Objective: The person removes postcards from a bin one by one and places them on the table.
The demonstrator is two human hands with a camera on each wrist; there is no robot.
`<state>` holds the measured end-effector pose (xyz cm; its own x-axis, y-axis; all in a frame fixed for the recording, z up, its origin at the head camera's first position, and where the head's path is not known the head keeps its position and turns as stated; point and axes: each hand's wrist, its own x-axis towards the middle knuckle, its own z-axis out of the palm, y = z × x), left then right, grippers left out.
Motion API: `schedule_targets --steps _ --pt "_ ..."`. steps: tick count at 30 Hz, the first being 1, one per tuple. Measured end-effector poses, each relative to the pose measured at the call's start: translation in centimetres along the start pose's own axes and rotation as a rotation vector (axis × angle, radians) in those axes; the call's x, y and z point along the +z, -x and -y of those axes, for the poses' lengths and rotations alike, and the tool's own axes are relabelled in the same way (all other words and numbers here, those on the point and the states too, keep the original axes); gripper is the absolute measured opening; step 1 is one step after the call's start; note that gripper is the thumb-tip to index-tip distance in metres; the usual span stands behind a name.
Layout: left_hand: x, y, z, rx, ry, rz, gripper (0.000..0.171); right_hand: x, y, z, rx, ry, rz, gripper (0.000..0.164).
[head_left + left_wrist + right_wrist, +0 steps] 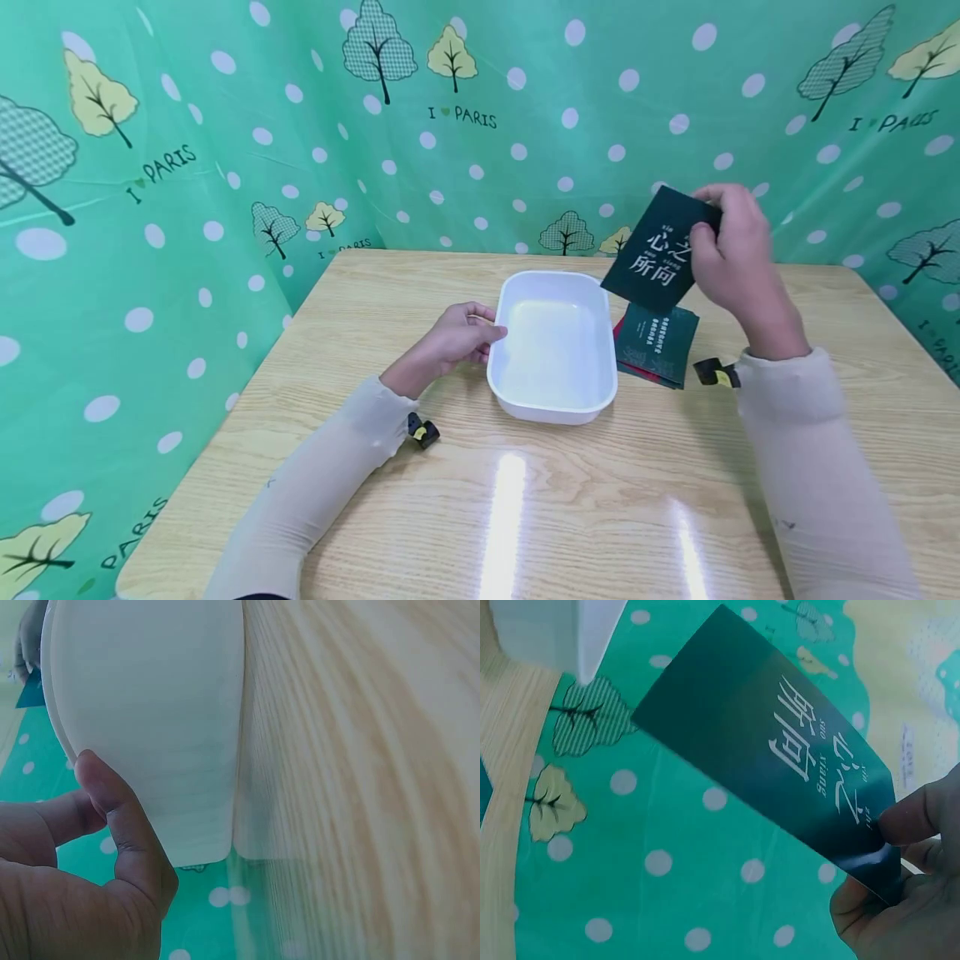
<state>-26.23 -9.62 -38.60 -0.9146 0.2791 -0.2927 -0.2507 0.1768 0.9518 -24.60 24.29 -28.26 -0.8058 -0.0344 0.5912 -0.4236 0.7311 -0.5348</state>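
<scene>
My right hand point(738, 246) pinches a dark green card point(651, 254) with white Chinese characters by its corner, raised above the table. The right wrist view shows the same card point(742, 742) tilted, thumb on its printed face. Below it lies a small stack of cards point(656, 346), green on top with a red edge showing at the left. A white plastic tub point(551, 414) stands just left of the stack, with nothing in it. On the tub's left side my left hand point(461, 337) grips the rim, thumb over the edge; the left wrist view shows the tub's outer wall point(165, 735) close up.
A light wood table point(600, 500) carries everything, with bright light reflections near its front. Behind and to the left hangs a green curtain point(300, 125) with white dots and trees. Small black-and-yellow devices sit at both wrists.
</scene>
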Motion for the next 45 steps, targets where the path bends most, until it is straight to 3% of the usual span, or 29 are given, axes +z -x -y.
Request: schedule_targets --steps 4,9,16,31,36,45 --pt "0.0 0.1 -0.1 -0.002 -0.004 -0.001 0.033 -0.2 -0.4 -1.9 0.119 0.020 0.006 0.037" --pt "0.0 0.1 0.0 0.004 -0.007 0.004 0.033 0.1 -0.5 -3.8 0.201 0.049 0.031 0.038" --pt "-0.1 0.1 0.1 0.007 -0.005 0.002 0.034 1.4 -0.3 -5.9 0.284 0.075 0.143 0.043" --pt "-0.1 0.0 0.0 -0.009 -0.015 0.001 0.035 4.3 0.7 -9.1 0.281 0.076 0.520 0.036" --pt "0.0 0.0 -0.1 -0.008 -0.014 0.002 0.035 4.4 0.8 -9.5 0.275 0.143 0.632 0.047" --pt "-0.2 0.0 -0.2 -0.031 -0.017 0.012 0.040 4.7 0.9 -10.0 0.275 0.235 0.737 0.053"
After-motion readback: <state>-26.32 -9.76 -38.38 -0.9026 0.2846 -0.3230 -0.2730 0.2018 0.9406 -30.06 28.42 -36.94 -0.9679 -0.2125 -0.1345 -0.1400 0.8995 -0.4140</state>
